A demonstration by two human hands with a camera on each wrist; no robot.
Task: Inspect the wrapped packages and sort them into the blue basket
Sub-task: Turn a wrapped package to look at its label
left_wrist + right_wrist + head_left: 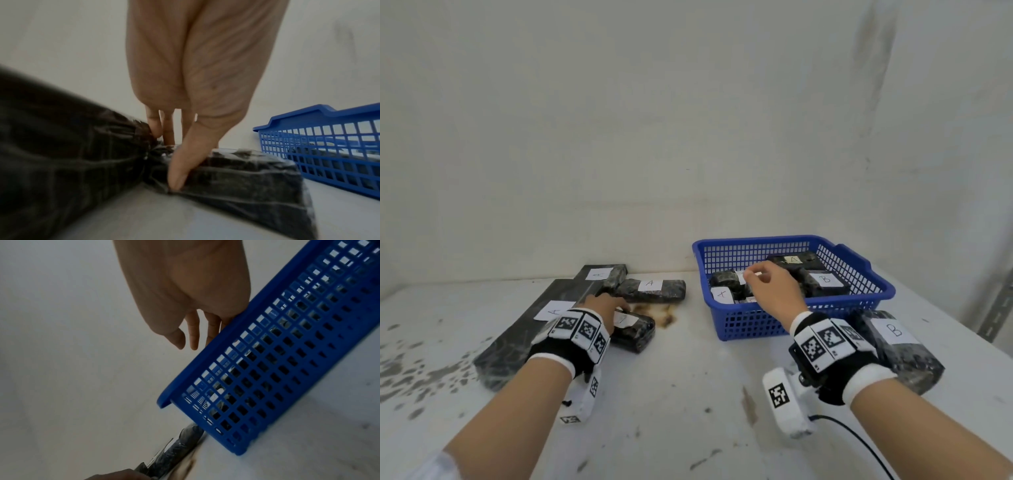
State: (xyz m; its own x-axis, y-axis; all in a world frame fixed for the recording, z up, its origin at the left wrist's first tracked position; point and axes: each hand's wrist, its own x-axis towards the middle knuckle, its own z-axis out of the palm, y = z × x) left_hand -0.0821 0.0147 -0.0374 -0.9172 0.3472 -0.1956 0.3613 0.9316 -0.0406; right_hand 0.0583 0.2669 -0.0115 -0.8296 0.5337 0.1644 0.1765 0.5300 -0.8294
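Left hand [604,310] grips a small wrapped package [635,330] on the white table [688,394], thumb [180,167] on its near edge, fingers over the far side. Right hand [770,291] hovers over the blue basket [756,325], fingers loosely spread, holding nothing. Basket sits right of centre with several labelled packages [822,282] inside. More packages lie far left; a B-labelled one [900,346] sits right of the basket.

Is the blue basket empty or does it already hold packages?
Not empty: the blue basket holds several wrapped packages, labels up; right hand hovers open above them.
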